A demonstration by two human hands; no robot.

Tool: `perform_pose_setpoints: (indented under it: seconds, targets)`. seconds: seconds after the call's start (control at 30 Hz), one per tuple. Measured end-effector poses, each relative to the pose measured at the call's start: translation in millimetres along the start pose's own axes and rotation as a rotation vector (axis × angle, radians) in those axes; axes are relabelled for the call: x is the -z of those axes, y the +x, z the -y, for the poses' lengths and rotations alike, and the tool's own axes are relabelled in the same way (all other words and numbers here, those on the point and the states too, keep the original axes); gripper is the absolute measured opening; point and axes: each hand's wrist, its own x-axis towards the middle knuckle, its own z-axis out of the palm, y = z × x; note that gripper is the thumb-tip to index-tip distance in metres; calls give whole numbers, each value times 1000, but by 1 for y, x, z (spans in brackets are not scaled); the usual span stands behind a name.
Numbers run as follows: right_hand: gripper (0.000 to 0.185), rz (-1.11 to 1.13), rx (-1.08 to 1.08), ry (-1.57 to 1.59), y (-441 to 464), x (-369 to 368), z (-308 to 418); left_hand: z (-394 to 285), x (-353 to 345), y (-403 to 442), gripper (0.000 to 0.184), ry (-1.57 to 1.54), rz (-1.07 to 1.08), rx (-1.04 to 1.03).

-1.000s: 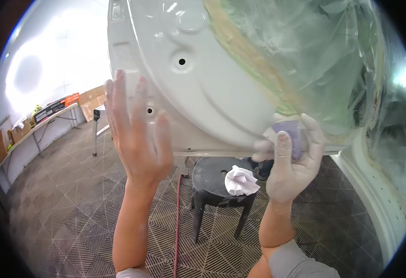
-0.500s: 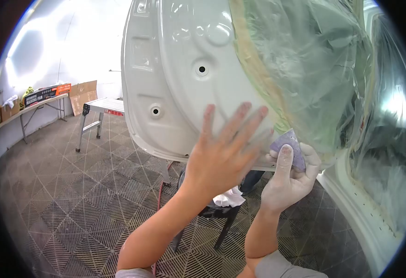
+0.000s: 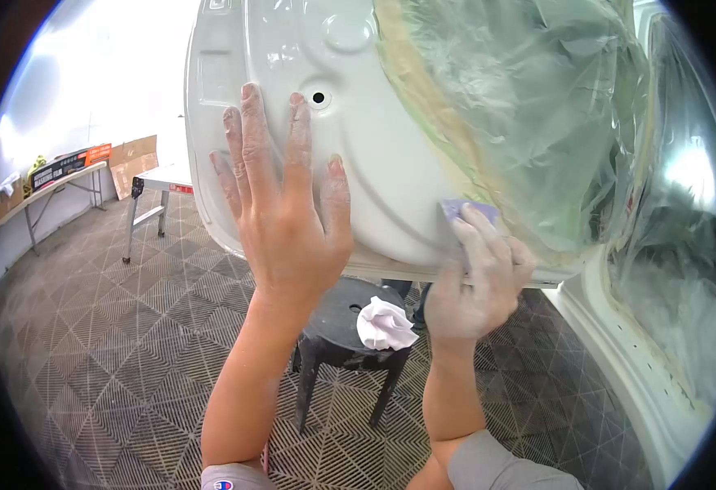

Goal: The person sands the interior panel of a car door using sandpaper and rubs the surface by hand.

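A white car door panel [image 3: 390, 155] fills the upper middle, its inner side facing me. My left hand [image 3: 288, 196] lies with spread fingers against it, just left of and below a round hole. Fine white dust coats the fingertips. My right hand [image 3: 479, 273] pinches a purple piece of sandpaper [image 3: 460, 210] against the panel's lower part, beside the edge of the masking tape [image 3: 427, 102]. The fingers cover most of the sandpaper. Clear green-tinted masking film [image 3: 529, 106] spreads right from the tape.
Below the door stands a black stool [image 3: 333, 314] with a crumpled white cloth [image 3: 385, 324] on it. A folding work platform [image 3: 162, 177] and a long table [image 3: 55, 186] with boxes are at left. The door frame [image 3: 619, 351] with more film borders the right.
My left hand has moved left and come to rest flat on the panel. The right hand has turned over, bringing the sandpaper from palm-up view onto the panel. The view has shifted slightly.
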Motion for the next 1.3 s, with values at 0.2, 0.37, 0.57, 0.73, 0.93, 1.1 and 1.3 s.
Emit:
perform_pose_setpoints:
  seconds: [0.2, 0.37, 0.57, 0.73, 0.93, 1.1, 1.3]
  targets:
    - [32, 44, 57, -118, -4, -19, 16, 4, 7, 1, 60, -36, 52, -3]
    - [33, 136, 67, -150, -20, -27, 15, 19, 16, -2, 55, -164, 23, -6]
    - [38, 146, 167, -193, 32, -59, 41, 28, 10, -8, 52, -341, -61, -9]
    - [35, 170, 175, -341, 10, -40, 38, 46, 20, -11, 51, -345, -78, -41]
    - [37, 74, 222, -207, 51, -82, 58, 57, 20, -9, 50, -453, -152, 42]
    - [37, 153, 189, -444, 46, -63, 69, 59, 30, -8, 51, -498, -15, 78]
    - [41, 61, 162, -407, 75, -97, 87, 54, 32, -17, 55, -512, 116, 73]
